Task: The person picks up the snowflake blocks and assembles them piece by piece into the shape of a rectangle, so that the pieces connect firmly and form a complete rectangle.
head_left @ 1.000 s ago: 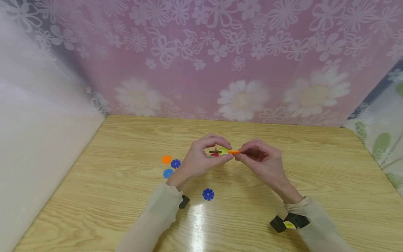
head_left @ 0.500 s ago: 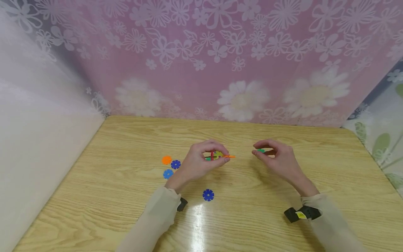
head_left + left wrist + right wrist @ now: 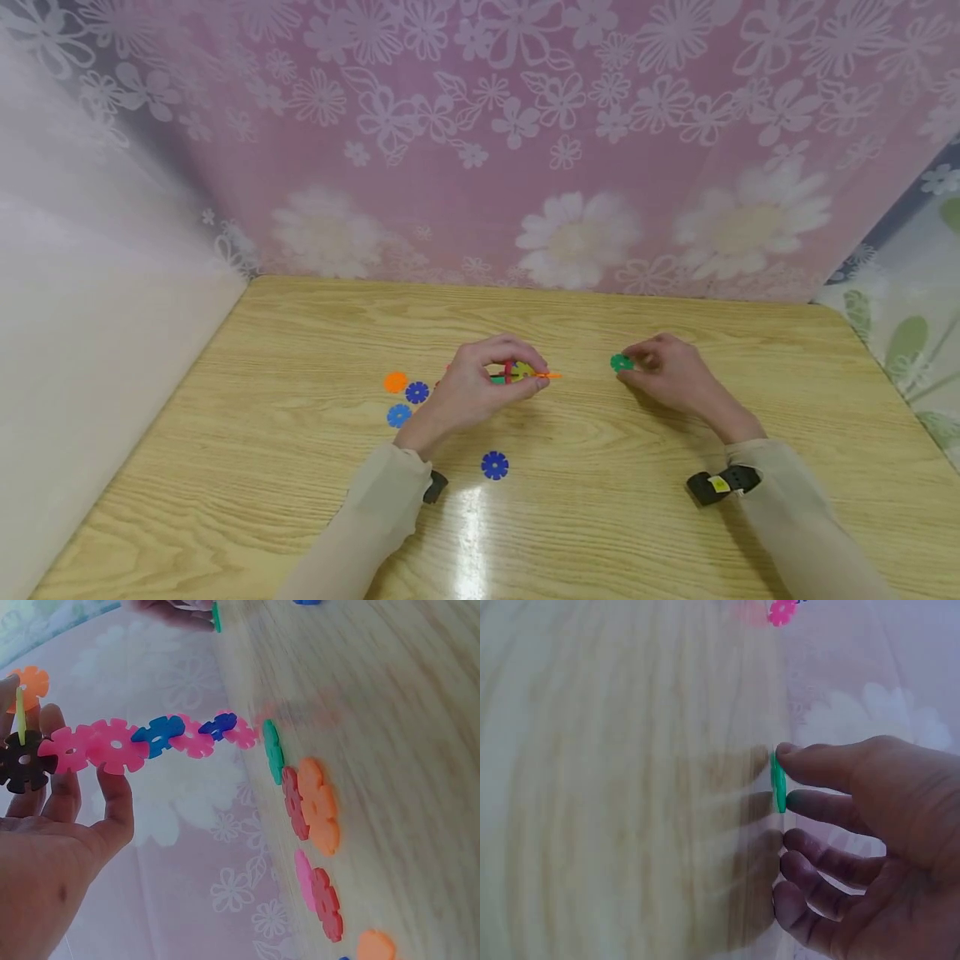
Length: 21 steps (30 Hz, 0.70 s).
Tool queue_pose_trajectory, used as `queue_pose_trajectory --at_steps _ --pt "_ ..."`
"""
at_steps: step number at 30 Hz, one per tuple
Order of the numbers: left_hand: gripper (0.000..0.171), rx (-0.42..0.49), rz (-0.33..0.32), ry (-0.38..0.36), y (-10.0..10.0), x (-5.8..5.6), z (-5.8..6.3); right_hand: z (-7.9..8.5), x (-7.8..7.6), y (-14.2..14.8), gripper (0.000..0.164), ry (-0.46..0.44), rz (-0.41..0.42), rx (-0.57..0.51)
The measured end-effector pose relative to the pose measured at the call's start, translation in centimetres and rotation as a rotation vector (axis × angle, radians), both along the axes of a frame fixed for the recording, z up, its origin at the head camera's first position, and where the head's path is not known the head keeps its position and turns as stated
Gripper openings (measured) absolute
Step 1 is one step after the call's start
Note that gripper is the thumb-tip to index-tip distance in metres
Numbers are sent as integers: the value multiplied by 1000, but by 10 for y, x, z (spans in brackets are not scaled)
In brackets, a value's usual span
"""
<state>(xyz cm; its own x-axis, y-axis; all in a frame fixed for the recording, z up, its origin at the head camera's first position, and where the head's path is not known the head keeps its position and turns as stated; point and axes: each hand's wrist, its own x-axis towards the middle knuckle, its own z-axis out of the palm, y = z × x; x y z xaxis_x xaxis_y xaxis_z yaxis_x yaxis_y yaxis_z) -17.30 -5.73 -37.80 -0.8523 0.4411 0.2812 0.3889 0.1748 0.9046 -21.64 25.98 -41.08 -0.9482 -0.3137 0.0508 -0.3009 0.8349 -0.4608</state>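
My left hand (image 3: 480, 379) holds a chain of interlocking plastic snowflake discs (image 3: 118, 745) above the table. Pink, blue and dark discs run along it in the left wrist view. At the fingertips are a yellow-green disc (image 3: 521, 372) and an orange disc (image 3: 552, 375), the latter edge-on in the head view. Part of the chain is hidden behind the hand. On the right, my right hand (image 3: 667, 375) has thumb and index finger at the edge of a green snowflake disc (image 3: 778, 782), pinching it close to the tabletop. Its other fingers are bent beside it.
Loose discs lie left of the left hand: an orange disc (image 3: 396, 382), a dark blue one (image 3: 417, 392) and a light blue one (image 3: 399, 416). Another dark blue disc (image 3: 495, 465) lies nearer the front. Red discs (image 3: 326, 904) show in the left wrist view. A floral curtain (image 3: 465, 208) borders the table's back.
My right hand has left the orange disc at the chain's end and moved right to the green disc. The left hand has lowered slightly, still holding the chain.
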Motion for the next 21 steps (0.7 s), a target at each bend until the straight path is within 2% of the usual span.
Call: queue_pose_trajectory --at_steps 4,14,18,21 --pt "8 13 -9 18 0 0 0 -1 -1 -2 37 11 8 12" --pt "8 21 -14 37 -1 0 2 3 -2 -3 35 -52 -8 0" --pt "8 22 -25 70 -1 -1 7 4 -1 -3 30 -98 -19 -45" --pt "8 27 -31 107 -1 -2 12 6 3 -5 26 -120 -33 -122"
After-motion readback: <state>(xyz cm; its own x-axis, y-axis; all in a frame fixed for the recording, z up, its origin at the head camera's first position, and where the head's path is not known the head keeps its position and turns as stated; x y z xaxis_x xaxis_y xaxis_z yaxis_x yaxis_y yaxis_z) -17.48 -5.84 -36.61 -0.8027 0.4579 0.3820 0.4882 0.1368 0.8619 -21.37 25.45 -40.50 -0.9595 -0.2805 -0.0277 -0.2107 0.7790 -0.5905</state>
